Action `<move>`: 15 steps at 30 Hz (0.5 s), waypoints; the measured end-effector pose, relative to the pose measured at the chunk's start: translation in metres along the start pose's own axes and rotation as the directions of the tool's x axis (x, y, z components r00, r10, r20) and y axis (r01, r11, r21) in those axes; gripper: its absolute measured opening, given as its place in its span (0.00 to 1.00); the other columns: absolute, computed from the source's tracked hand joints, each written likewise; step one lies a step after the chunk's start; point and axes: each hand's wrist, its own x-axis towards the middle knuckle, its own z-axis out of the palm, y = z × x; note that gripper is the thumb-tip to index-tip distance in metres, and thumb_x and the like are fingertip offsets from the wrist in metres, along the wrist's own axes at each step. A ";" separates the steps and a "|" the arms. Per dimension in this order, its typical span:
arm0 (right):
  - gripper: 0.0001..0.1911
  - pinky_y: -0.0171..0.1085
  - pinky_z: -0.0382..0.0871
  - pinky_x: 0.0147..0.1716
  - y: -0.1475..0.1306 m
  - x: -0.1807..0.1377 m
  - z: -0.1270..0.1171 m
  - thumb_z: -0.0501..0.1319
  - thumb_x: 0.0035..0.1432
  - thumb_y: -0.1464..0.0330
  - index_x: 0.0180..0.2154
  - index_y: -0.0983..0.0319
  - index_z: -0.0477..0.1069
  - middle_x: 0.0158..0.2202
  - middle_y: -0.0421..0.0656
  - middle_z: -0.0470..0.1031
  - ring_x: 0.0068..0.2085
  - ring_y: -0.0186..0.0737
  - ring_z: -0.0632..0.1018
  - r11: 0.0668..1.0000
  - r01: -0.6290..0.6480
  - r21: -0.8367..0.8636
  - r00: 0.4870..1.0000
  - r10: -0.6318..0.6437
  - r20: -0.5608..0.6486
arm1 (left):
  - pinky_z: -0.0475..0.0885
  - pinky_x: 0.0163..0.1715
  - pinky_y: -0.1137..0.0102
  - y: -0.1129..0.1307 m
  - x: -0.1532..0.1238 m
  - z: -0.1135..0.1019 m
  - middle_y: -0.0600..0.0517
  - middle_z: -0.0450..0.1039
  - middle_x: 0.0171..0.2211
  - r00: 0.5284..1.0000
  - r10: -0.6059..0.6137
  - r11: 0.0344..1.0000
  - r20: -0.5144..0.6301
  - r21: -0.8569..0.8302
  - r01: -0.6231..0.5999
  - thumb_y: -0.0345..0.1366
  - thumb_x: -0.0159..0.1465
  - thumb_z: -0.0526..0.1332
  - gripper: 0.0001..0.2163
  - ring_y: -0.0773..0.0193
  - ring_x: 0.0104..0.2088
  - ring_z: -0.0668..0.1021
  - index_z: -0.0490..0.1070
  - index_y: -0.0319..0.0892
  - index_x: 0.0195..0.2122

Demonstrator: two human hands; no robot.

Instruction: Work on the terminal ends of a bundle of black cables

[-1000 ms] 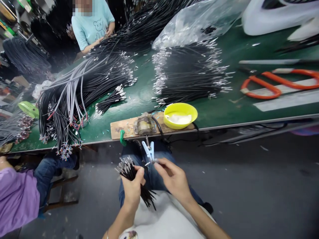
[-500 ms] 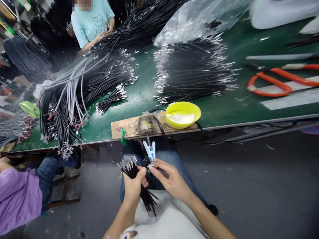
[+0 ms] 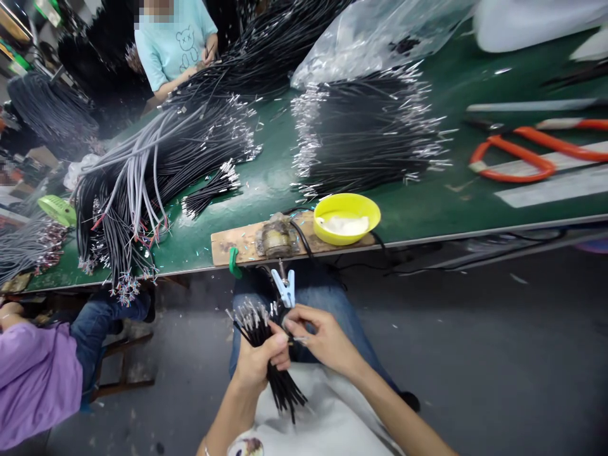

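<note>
My left hand is wrapped round a bundle of short black wires with bare metal tips, held over my lap. My right hand touches the bundle's top, its thumb and fingers pinched on one wire tip beside the left thumb. Just above the hands a light blue clip hangs from a small motor mounted on a wooden board at the table edge. A yellow bowl stands on the board's right end.
The green table carries big piles of black wires and grey cables, a plastic bag and orange-handled scissors. A person in a light blue shirt works across the table; another in purple sits at my left.
My hands drew lower and closer together. The right hand left the blue clip and now pinches at the bundle beside my left thumb.
</note>
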 end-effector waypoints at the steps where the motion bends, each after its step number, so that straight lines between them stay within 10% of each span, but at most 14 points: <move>1: 0.15 0.33 0.61 0.20 0.004 -0.001 0.001 0.62 0.45 0.59 0.16 0.62 0.68 0.16 0.37 0.64 0.20 0.33 0.65 1.000 -0.013 -0.001 0.999 0.013 -0.029 | 0.49 0.12 0.79 -0.001 -0.001 0.001 0.63 0.51 0.10 1.000 0.007 1.000 0.008 0.004 -0.007 0.48 0.38 0.71 0.22 0.81 0.11 0.54 0.62 0.39 0.21; 8: 0.20 0.34 0.66 0.21 0.012 -0.011 0.003 0.56 0.52 0.52 0.30 0.62 0.73 0.22 0.42 0.71 0.22 0.35 0.69 0.991 0.068 0.118 0.997 -0.064 -0.032 | 0.50 0.11 0.81 -0.003 0.004 0.007 0.63 0.53 0.11 0.985 0.086 0.995 -0.150 -0.027 -0.091 0.46 0.39 0.71 0.22 0.80 0.12 0.55 0.60 0.39 0.22; 15: 0.13 0.33 0.60 0.22 -0.015 -0.010 0.000 0.61 0.51 0.64 0.18 0.61 0.69 0.18 0.39 0.66 0.21 0.34 0.66 0.962 0.228 -0.151 0.962 -0.247 -0.120 | 0.51 0.11 0.81 -0.006 0.005 0.007 0.63 0.55 0.12 0.976 0.070 0.996 -0.206 -0.048 -0.081 0.46 0.40 0.71 0.22 0.80 0.11 0.57 0.61 0.38 0.23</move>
